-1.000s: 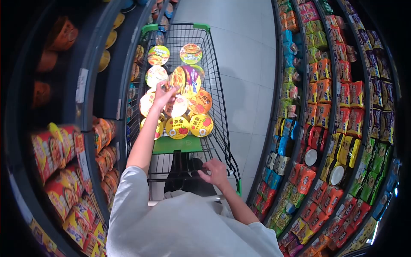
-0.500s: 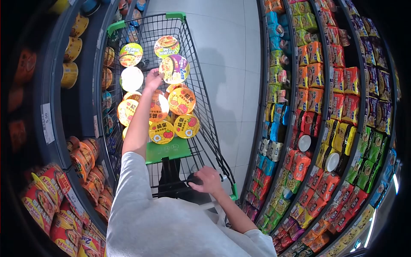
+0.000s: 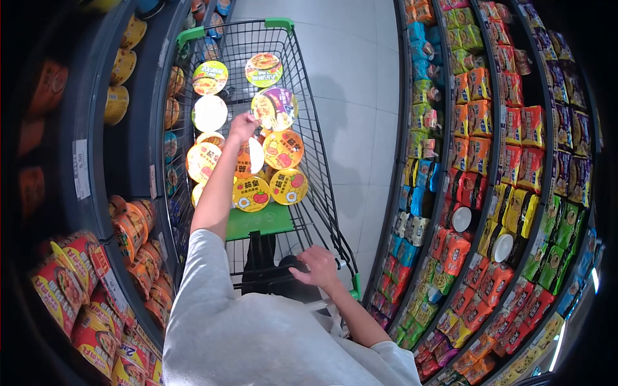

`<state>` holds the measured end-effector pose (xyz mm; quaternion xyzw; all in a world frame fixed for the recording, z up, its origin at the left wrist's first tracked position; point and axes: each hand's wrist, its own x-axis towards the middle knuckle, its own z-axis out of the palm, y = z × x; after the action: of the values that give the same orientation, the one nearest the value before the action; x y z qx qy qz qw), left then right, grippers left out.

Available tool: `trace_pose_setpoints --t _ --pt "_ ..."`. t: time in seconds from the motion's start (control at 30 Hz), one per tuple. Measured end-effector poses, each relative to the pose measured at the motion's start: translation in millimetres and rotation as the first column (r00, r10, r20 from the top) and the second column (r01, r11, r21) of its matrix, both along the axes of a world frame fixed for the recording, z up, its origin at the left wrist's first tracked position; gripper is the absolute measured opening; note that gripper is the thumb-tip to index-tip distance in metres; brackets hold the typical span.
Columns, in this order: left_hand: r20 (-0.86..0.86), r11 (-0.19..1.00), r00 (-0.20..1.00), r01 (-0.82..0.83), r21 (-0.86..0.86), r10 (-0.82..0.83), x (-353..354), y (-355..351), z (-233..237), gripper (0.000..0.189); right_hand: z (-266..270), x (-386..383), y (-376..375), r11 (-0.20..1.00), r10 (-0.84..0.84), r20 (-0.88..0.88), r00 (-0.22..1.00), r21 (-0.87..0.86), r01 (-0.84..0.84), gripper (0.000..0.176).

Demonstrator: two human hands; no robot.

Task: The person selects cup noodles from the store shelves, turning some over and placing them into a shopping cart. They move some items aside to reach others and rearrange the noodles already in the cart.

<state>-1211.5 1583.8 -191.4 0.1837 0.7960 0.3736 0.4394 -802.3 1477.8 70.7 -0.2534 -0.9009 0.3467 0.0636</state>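
Note:
My left hand point(image 3: 243, 127) reaches over the cart, its fingers closed on the left edge of a purple-and-yellow bowl point(image 3: 277, 110). Beneath and beside my forearm are orange-and-yellow tomato-print bowls point(image 3: 283, 150), packed close together. Two green-rimmed bowls point(image 3: 264, 69) and a bowl with a glare-whitened lid point(image 3: 210, 113) sit farther forward. My right hand point(image 3: 317, 266) lies at the right end of the cart handle point(image 3: 264, 281), fingers loosely spread with the thumb apart, nothing held in them.
The cart point(image 3: 313, 116) is a dark wire frame with green corners. Shelves of bowls and packs point(image 3: 132, 238) stand close on its left. Across the tiled floor point(image 3: 367, 128), shelves of bagged noodles point(image 3: 479, 119) line the right side.
The purple bowl and my left hand have shifted slightly toward me within the cart. My right hand's fingers look more spread. The cart appears farther right in view.

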Motion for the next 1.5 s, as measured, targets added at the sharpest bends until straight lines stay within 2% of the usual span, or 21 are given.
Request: trace_pose_setpoints --t 0.07,0.17,0.2,0.3,0.4,0.5,0.6,0.7,0.73,0.83,0.9,0.97,1.0,1.07,1.17,1.2,1.3,1.37,1.4,1.5 --pt "-0.011 0.998 0.998 0.065 0.025 -0.064 1.1 -2.7 -16.0 0.034 1.8 -1.3 -0.3 1.000 -0.003 -0.003 1.000 0.001 0.003 0.035" --pt "-0.077 0.989 0.991 0.105 -0.105 -0.113 8.7 1.7 -10.3 0.036 4.9 -3.2 1.4 1.000 -0.005 0.001 1.000 0.003 0.005 0.030" --pt "-0.140 0.979 0.979 0.126 -0.159 -0.149 12.1 2.1 7.6 0.036 4.9 -3.2 1.4 1.000 -0.010 -0.001 1.000 0.004 0.010 0.026" --pt "-0.110 0.990 0.992 0.051 -0.132 -0.066 15.2 2.5 12.5 0.036 4.4 -2.4 0.4 1.000 -0.019 0.006 1.000 0.007 0.019 0.022" --pt "-0.193 0.996 0.979 -0.077 -0.042 0.068 19.2 1.0 8.7 0.036 2.8 -1.1 -0.9 1.000 -0.026 0.018 0.999 0.007 0.026 0.021" --pt "-0.195 0.990 0.971 -0.136 0.026 0.138 21.5 1.1 -1.2 0.036 4.1 -1.8 -2.0 0.999 -0.032 0.018 0.999 0.005 0.032 0.020" --pt "-0.065 0.973 0.976 -0.200 0.116 0.208 24.0 4.1 -17.0 0.031 0.5 -0.2 -2.1 0.999 -0.027 0.009 1.000 0.017 0.027 0.020" --pt "0.262 0.963 0.954 -0.195 0.185 0.143 17.1 7.6 -33.3 0.025 0.7 -0.4 -1.8 0.999 -0.029 -0.010 1.000 0.020 0.030 0.021" --pt "0.265 0.973 0.955 -0.174 0.151 0.130 14.8 9.6 -31.0 0.019 1.5 -1.3 -1.4 0.999 -0.032 -0.020 0.999 0.017 0.032 0.021" --pt "0.161 0.998 0.987 0.006 0.057 -0.016 2.9 10.9 -31.7 0.023 4.0 -3.0 -1.7 0.999 -0.032 -0.026 0.999 0.025 0.032 0.021" --pt "0.023 0.992 0.992 0.127 0.014 -0.128 4.0 6.2 -27.9 0.030 2.6 -1.1 -3.6 0.999 -0.030 -0.005 1.000 0.022 0.030 0.024" --pt "-0.081 0.974 0.971 0.222 -0.052 -0.226 4.6 0.3 -15.8 0.037 2.5 -0.7 -4.1 0.999 -0.029 0.001 1.000 0.022 0.029 0.025" --pt "-0.115 0.962 0.957 0.256 -0.093 -0.266 9.2 -5.2 14.8 0.040 3.2 -1.4 -3.6 0.999 -0.028 -0.004 1.000 0.023 0.028 0.025" --pt "-0.341 0.940 0.878 0.296 -0.169 -0.337 26.8 -21.0 45.0 0.051 3.6 -1.4 -3.3 0.999 -0.030 -0.012 0.999 0.023 0.030 0.025" --pt "-0.555 0.947 0.771 0.205 -0.248 -0.312 47.7 -46.6 58.5 0.059 2.3 -1.5 -5.3 0.999 -0.042 -0.020 0.999 0.018 0.043 0.022" --pt "-0.548 0.951 0.779 0.216 -0.223 -0.305 51.9 -58.4 68.8 0.064 3.9 -2.0 -5.3 0.999 -0.051 -0.020 0.998 0.014 0.051 0.020" --pt "-0.545 0.890 0.711 0.284 -0.356 -0.445 70.6 -93.7 90.7 0.064 8.3 -2.8 -5.9 0.999 -0.051 -0.023 0.998 0.012 0.051 0.018" --pt "-0.500 0.908 0.759 0.315 -0.277 -0.416 82.7 -121.5 92.0 0.065 5.8 -1.6 -6.4 0.999 -0.042 -0.013 0.999 0.011 0.042 0.017" --pt "-0.380 0.823 0.740 0.423 -0.380 -0.556 83.5 -134.4 105.1 0.064 6.2 -1.2 -7.3 0.998 -0.055 -0.027 0.998 0.004 0.055 0.016" --pt "-0.241 0.789 0.760 0.526 -0.316 -0.603 95.2 -180.8 138.9 0.063 2.1 2.1 -9.7 0.997 -0.063 -0.032 0.998 -0.042 0.062 0.022"
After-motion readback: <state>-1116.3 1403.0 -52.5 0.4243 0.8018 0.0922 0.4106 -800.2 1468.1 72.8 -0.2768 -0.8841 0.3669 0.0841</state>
